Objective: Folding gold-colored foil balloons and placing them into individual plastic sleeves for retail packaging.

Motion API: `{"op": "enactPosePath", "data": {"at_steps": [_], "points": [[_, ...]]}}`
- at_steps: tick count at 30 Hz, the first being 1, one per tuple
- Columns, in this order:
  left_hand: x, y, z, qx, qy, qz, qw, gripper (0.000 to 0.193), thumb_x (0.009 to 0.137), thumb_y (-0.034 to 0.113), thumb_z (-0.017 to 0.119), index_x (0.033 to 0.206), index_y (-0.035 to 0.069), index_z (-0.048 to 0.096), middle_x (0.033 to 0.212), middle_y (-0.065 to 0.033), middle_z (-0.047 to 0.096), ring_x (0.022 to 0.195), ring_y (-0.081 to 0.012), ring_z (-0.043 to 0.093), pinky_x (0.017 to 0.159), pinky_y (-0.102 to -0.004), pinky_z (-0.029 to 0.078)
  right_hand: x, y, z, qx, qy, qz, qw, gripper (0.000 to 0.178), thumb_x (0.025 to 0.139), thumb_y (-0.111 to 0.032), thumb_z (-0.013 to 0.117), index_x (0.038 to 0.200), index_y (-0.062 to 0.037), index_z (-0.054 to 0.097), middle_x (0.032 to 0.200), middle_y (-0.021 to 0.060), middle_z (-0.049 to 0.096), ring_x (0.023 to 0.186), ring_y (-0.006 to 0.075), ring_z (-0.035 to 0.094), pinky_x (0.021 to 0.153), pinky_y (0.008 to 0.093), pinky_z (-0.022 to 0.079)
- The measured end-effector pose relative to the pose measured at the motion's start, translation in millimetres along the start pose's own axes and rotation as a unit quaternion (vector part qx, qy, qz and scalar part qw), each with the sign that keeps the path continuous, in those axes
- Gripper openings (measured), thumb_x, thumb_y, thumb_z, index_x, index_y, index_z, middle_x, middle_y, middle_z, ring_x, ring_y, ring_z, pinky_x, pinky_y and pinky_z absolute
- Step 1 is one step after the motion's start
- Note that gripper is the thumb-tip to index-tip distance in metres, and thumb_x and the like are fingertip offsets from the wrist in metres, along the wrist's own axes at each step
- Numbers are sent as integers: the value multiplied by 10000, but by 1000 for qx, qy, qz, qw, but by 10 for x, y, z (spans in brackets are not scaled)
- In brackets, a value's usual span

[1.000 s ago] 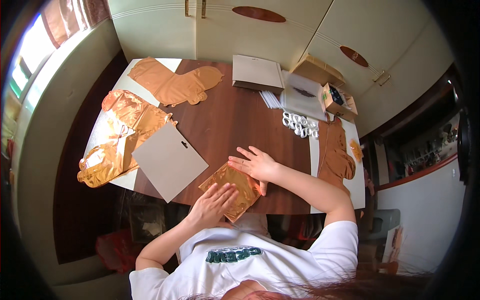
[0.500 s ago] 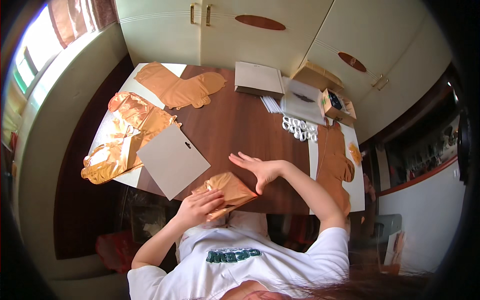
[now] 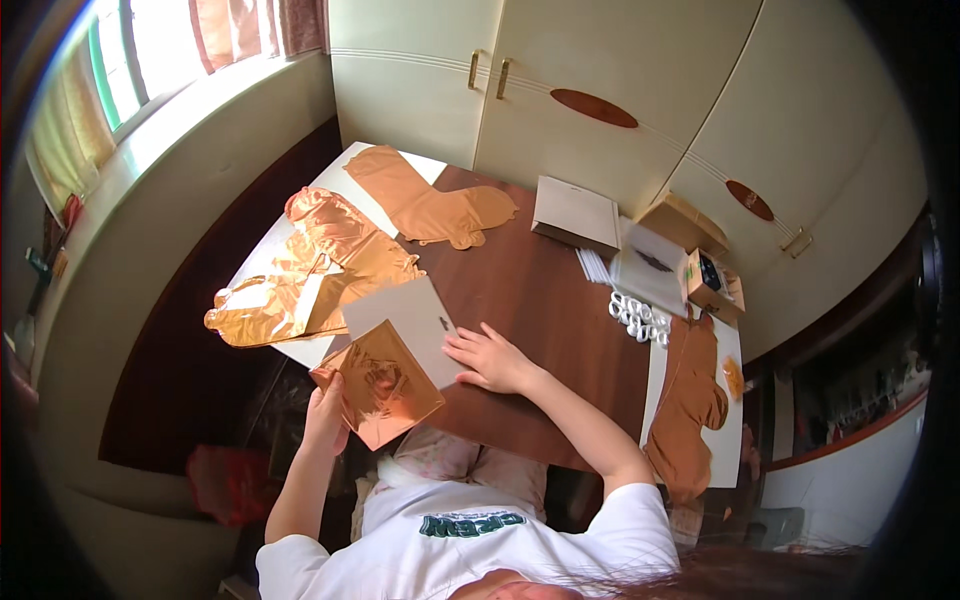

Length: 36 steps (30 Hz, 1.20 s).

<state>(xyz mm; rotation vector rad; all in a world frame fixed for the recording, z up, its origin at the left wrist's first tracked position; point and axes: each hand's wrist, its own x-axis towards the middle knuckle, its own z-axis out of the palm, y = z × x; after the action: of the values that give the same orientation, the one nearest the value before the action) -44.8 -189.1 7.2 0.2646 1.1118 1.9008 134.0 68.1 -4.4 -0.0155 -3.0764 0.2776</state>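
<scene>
My left hand (image 3: pixel 326 412) grips a folded square of shiny copper-coloured foil (image 3: pixel 388 385) by its left edge, which looks like a folded foil balloon. The square is held up near the table's front edge and covers part of a pale grey backing card (image 3: pixel 400 308). My right hand (image 3: pixel 490 360) lies with fingers stretched out on the card's right side, close to its hanging slot. Behind the card, a crumpled shiny foil balloon (image 3: pixel 345 245) spreads over the left of the table. Farther back rests a flat matte orange-brown foil balloon (image 3: pixel 430 205).
At the back right of the brown table (image 3: pixel 540 300) are a stack of grey cards (image 3: pixel 577 215), clear plastic bags (image 3: pixel 648 268), white rings (image 3: pixel 640 320) and a small cardboard box (image 3: pixel 715 285). Another flat brown foil balloon (image 3: pixel 685 415) lies along the right edge. Cabinets (image 3: pixel 600 60) stand behind.
My left hand has raised the folded foil, turned it and moved it left over the card. My right hand has come down from the air onto the card. The view has shifted.
</scene>
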Motion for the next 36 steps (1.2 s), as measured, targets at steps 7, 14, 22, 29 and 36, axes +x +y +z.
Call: {"op": "enactPosePath", "data": {"at_steps": [7,14,22,29,36], "points": [[359,-323,300,95,10,-142,985,217,956,240,486,1049,49,531,890,-31,584,779,-145,589,693,-304,509,-1008,-359,-121,-6,32,100,994,496,856,-338,579,1289,-117,479,1355,58,445,1280,237,375,1055,513,277],[573,-607,1059,120,-102,-251,955,280,957,227,475,1106,-8,511,1021,-100,616,900,-213,634,759,-355,538,-1539,-237,-207,47,155,212,964,443,856,-336,587,1226,-97,541,1273,70,524,1207,233,469,1033,467,324],[939,-674,1252,229,-126,-253,932,278,953,218,474,1080,-23,524,986,-107,624,874,-208,634,746,-355,531,-1111,106,-210,20,144,152,978,621,813,-471,600,1293,-95,480,1334,70,481,1269,230,403,1042,442,296],[955,-589,1131,278,-127,-231,924,271,955,210,467,1068,-27,533,983,-101,625,872,-188,626,761,-341,518,-919,33,-7,-29,122,150,981,771,785,-608,536,1312,-51,448,1368,78,445,1304,235,358,1046,450,271],[944,-488,1188,309,-140,-247,908,289,956,232,469,1094,-15,531,1004,-83,618,874,-173,623,772,-330,518,-863,1,-67,-65,85,158,982,936,679,-684,572,1327,-26,414,1386,103,414,1315,248,335,1029,450,279]]}}
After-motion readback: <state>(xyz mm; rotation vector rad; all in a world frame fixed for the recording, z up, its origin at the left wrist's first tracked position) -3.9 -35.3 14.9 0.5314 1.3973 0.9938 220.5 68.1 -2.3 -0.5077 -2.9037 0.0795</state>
